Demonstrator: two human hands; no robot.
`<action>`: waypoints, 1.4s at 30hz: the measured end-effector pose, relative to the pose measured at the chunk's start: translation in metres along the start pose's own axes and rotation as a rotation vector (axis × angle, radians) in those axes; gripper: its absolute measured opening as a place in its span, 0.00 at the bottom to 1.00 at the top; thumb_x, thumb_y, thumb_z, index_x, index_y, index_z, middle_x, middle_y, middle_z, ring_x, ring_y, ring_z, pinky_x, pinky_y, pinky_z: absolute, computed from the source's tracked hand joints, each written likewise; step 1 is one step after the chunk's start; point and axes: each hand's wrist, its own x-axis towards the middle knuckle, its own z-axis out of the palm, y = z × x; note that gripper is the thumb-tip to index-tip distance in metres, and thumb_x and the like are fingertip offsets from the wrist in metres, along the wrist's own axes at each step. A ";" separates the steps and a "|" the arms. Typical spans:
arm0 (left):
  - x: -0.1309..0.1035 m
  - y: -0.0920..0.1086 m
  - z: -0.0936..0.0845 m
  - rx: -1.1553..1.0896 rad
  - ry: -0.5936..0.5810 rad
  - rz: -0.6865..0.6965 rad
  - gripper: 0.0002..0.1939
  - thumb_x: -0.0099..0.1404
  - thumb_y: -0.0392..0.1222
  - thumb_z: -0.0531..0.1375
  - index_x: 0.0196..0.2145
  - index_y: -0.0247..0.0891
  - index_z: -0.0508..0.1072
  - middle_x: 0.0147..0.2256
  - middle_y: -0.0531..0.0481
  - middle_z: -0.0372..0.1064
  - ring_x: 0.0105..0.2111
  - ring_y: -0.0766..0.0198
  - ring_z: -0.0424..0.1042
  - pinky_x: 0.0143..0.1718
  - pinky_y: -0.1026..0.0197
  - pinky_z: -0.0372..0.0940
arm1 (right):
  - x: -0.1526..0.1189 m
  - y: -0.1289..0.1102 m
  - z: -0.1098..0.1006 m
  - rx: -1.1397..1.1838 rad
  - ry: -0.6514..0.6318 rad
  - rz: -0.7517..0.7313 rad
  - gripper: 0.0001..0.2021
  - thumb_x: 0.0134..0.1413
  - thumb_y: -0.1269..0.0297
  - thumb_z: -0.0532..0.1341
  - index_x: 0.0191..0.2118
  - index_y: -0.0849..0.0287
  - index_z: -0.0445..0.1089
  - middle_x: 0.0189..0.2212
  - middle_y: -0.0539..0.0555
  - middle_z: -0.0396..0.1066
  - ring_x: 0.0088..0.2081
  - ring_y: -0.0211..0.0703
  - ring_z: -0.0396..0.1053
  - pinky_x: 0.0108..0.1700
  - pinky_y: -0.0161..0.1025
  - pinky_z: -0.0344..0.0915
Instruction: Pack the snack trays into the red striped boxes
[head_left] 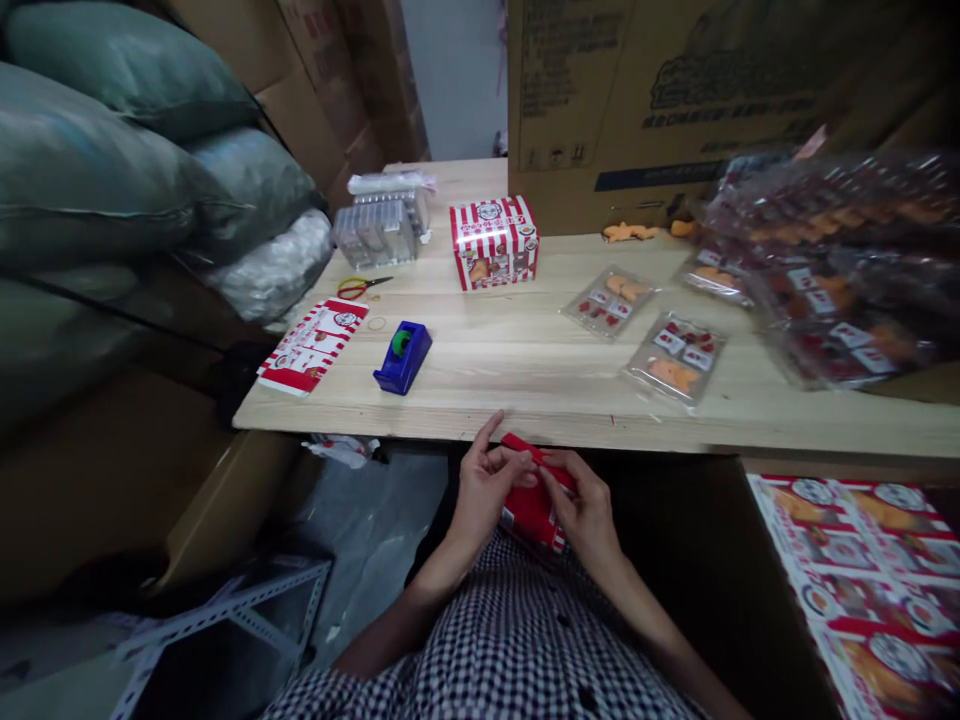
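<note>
Folding seems partway on the red box (529, 512), a flap jutting out; one striped box (494, 243) stands formed, while a card (313, 347) lies flat. The left hand (481, 492) and right hand (592, 508) pinch the red box near the table (510, 370), forearms angled inward, fingers nearly meeting.

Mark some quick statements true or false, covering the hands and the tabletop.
1. The left hand and right hand both hold the red carton. True.
2. The scissors lie farther from the person than the tape dispenser. True.
3. The tape dispenser is red. False: it is blue.
4. Two clear packs lie right of the striped box. True.
5. The striped box is folded flat. False: it is made up, standing on the table.
</note>
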 end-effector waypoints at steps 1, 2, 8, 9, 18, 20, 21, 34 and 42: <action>0.002 -0.004 -0.001 -0.016 0.010 -0.011 0.47 0.57 0.46 0.71 0.68 0.40 0.54 0.29 0.53 0.76 0.27 0.66 0.76 0.34 0.64 0.72 | -0.001 0.000 0.000 -0.005 -0.006 0.013 0.08 0.65 0.59 0.58 0.43 0.53 0.71 0.41 0.57 0.75 0.44 0.49 0.75 0.48 0.45 0.71; 0.003 -0.008 -0.002 -0.024 0.023 -0.022 0.47 0.56 0.46 0.71 0.68 0.39 0.54 0.30 0.52 0.77 0.27 0.66 0.77 0.34 0.64 0.72 | -0.001 -0.001 0.000 -0.008 -0.016 0.031 0.08 0.65 0.58 0.58 0.44 0.53 0.70 0.41 0.56 0.75 0.43 0.49 0.75 0.47 0.44 0.72; 0.009 -0.015 -0.006 -0.056 0.092 -0.129 0.46 0.54 0.43 0.71 0.65 0.37 0.55 0.29 0.51 0.77 0.25 0.66 0.77 0.32 0.65 0.71 | 0.001 0.002 0.002 -0.015 -0.052 0.023 0.17 0.67 0.61 0.56 0.59 0.51 0.67 0.52 0.57 0.72 0.53 0.51 0.72 0.56 0.49 0.68; 0.010 -0.015 -0.006 -0.058 0.091 -0.142 0.46 0.54 0.43 0.72 0.64 0.37 0.56 0.29 0.51 0.77 0.25 0.66 0.77 0.32 0.65 0.71 | 0.002 0.002 0.001 -0.009 -0.084 0.004 0.17 0.67 0.61 0.55 0.60 0.49 0.67 0.54 0.57 0.71 0.54 0.50 0.71 0.58 0.49 0.67; 0.017 -0.021 -0.022 0.266 0.017 -0.162 0.44 0.56 0.52 0.70 0.64 0.37 0.58 0.26 0.50 0.76 0.22 0.63 0.74 0.28 0.62 0.68 | 0.012 0.008 -0.011 0.006 -0.215 0.018 0.15 0.67 0.60 0.56 0.55 0.49 0.74 0.42 0.57 0.72 0.43 0.47 0.73 0.46 0.44 0.72; 0.021 -0.020 -0.030 0.566 0.038 -0.031 0.38 0.55 0.52 0.70 0.60 0.39 0.67 0.21 0.55 0.72 0.20 0.63 0.72 0.27 0.62 0.65 | 0.012 0.009 -0.015 0.044 -0.205 0.037 0.15 0.67 0.59 0.56 0.53 0.50 0.75 0.42 0.57 0.73 0.44 0.47 0.73 0.46 0.44 0.71; 0.023 -0.019 -0.035 0.715 0.063 0.046 0.34 0.53 0.52 0.71 0.56 0.41 0.71 0.20 0.56 0.70 0.21 0.62 0.71 0.29 0.62 0.65 | 0.012 0.008 -0.018 0.066 -0.203 0.047 0.14 0.67 0.59 0.57 0.53 0.51 0.75 0.43 0.57 0.73 0.44 0.47 0.73 0.46 0.44 0.71; 0.003 0.053 0.015 0.801 -0.456 0.544 0.17 0.64 0.38 0.63 0.51 0.49 0.76 0.47 0.50 0.77 0.46 0.54 0.76 0.50 0.53 0.70 | -0.009 -0.024 -0.085 0.577 0.246 0.254 0.32 0.49 0.53 0.72 0.60 0.47 0.66 0.52 0.54 0.73 0.51 0.48 0.72 0.53 0.44 0.70; 0.002 -0.008 0.095 0.958 -1.023 1.377 0.29 0.68 0.30 0.58 0.65 0.42 0.64 0.61 0.45 0.67 0.65 0.52 0.59 0.69 0.43 0.48 | -0.062 -0.053 -0.139 0.817 0.540 0.372 0.31 0.48 0.60 0.74 0.58 0.47 0.67 0.46 0.52 0.77 0.44 0.45 0.77 0.44 0.40 0.75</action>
